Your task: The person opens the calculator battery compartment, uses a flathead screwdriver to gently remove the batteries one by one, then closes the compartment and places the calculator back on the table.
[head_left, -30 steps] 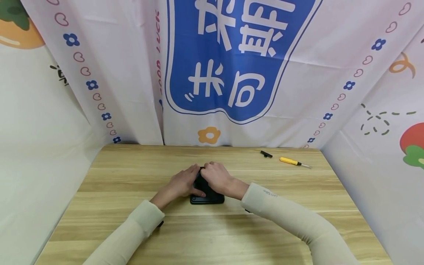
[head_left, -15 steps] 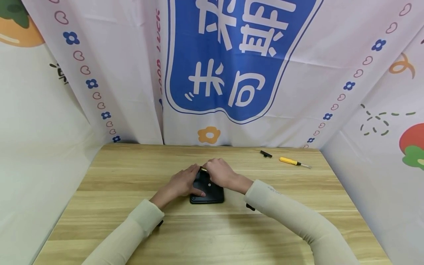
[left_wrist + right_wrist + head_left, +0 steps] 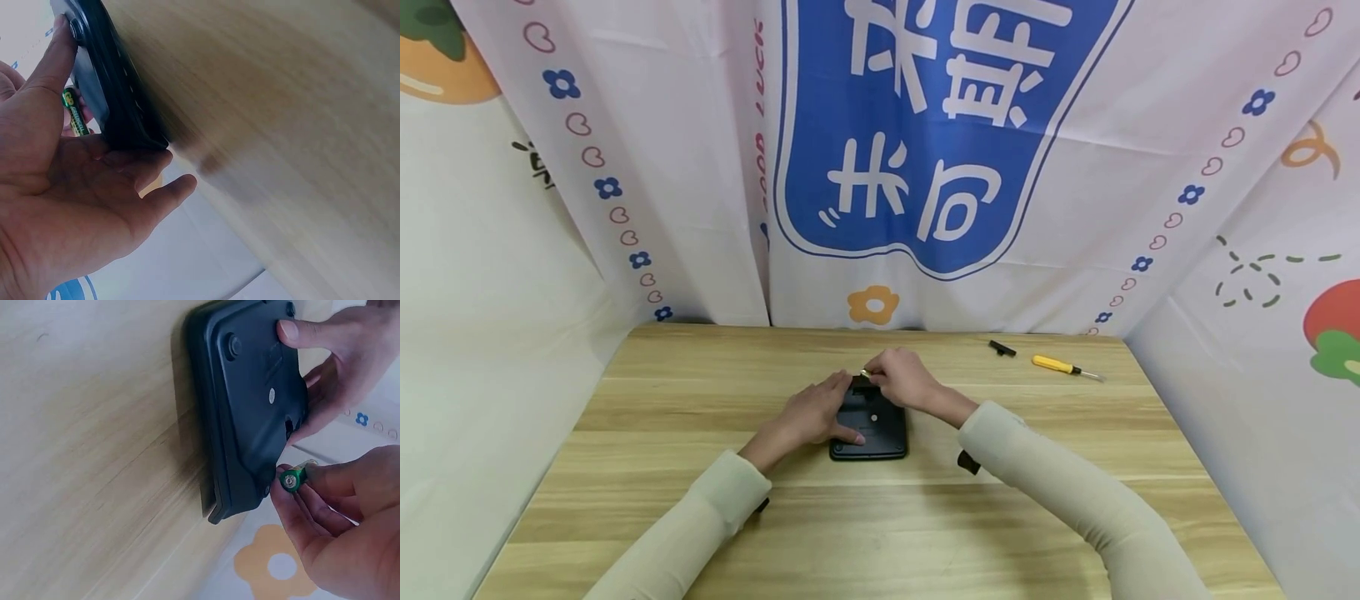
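Battery point(image 3: 290, 480), in the pinching grip of right hand point(image 3: 907, 381), just shifted from slot point(image 3: 863, 392) to far edge of black device point(image 3: 883, 437); slot uncovered, battery likely loose. Left hand point(image 3: 811, 417) holds black device, underside up, on worktop point(image 3: 880, 533).

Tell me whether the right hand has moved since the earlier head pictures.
Yes. Judged against the table's far edge in the head view, the right hand has moved forward, closer to that edge, and slightly rightward.
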Action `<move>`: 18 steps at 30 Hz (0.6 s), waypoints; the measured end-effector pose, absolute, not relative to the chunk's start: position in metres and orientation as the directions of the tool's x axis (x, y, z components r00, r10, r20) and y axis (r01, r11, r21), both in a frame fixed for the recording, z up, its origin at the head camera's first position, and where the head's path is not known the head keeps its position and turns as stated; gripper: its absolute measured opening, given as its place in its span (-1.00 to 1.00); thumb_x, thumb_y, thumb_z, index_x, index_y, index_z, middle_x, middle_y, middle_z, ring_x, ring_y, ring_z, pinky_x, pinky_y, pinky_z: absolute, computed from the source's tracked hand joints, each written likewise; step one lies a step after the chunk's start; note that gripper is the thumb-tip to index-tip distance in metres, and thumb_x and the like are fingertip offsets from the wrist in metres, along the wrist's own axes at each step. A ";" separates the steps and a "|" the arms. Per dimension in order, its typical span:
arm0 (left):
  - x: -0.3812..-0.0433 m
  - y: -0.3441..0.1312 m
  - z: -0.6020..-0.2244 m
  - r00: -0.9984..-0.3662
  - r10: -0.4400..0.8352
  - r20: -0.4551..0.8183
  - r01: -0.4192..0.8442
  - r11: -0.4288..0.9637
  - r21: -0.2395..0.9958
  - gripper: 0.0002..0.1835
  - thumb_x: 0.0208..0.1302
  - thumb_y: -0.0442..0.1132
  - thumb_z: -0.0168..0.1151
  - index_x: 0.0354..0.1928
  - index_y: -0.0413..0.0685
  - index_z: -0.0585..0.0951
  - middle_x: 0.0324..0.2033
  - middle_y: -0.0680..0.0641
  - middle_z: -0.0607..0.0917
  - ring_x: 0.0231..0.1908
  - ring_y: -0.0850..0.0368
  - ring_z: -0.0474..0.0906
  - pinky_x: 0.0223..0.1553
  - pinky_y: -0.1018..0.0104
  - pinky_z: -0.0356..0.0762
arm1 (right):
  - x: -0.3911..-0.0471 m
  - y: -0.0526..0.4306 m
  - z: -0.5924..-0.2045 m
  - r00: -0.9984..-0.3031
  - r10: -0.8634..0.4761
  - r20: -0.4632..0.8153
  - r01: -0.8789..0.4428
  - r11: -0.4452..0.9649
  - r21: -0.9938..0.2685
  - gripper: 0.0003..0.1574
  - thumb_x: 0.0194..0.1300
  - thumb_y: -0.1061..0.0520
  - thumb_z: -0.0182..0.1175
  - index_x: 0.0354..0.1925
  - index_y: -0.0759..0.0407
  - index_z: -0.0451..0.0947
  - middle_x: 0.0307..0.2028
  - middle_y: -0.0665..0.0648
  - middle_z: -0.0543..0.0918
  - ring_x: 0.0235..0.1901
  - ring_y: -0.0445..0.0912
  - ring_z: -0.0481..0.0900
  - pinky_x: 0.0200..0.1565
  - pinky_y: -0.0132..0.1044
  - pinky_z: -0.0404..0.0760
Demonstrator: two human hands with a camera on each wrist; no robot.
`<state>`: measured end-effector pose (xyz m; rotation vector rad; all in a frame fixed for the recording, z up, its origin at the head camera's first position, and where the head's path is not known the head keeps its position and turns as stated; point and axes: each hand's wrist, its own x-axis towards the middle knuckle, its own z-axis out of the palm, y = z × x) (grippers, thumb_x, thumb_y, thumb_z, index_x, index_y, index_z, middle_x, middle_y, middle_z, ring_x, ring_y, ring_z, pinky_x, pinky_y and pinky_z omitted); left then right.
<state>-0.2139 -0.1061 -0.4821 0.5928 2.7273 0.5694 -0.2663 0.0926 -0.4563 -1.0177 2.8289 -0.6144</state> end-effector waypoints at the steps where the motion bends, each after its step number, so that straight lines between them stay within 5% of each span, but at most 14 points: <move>1: -0.214 -0.106 -0.482 -0.873 0.447 -0.195 0.331 0.837 0.436 0.21 0.21 0.18 0.56 0.64 -0.34 0.11 0.61 -0.38 0.16 0.58 -0.27 0.18 0.53 -0.32 0.20 | -0.268 0.093 -0.456 -0.790 -0.611 0.059 -0.577 0.706 -0.411 -0.81 0.49 0.31 0.26 -0.19 0.21 0.82 -0.38 0.07 0.81 -0.47 -0.18 0.57 -0.34 -0.31 0.57; 6: -0.215 -0.105 -0.483 -0.877 0.438 -0.199 0.321 0.840 0.438 0.22 0.21 0.18 0.56 0.64 -0.34 0.10 0.62 -0.37 0.15 0.59 -0.26 0.17 0.54 -0.31 0.19 | -0.272 0.097 -0.457 -0.840 -0.541 0.042 -0.477 0.699 -0.533 -0.83 0.44 0.32 0.32 -0.10 0.26 0.83 -0.27 0.10 0.85 -0.29 -0.14 0.75 -0.17 -0.23 0.74; 18: -0.215 -0.105 -0.485 -0.882 0.429 -0.196 0.313 0.843 0.437 0.23 0.18 0.19 0.58 0.63 -0.34 0.12 0.61 -0.38 0.16 0.58 -0.28 0.19 0.53 -0.29 0.21 | -0.279 0.105 -0.459 -0.912 -0.375 -0.167 -0.100 0.597 -0.796 -0.79 0.48 0.31 0.30 0.00 0.38 0.78 -0.22 0.17 0.85 -0.26 -0.09 0.79 -0.25 -0.34 0.77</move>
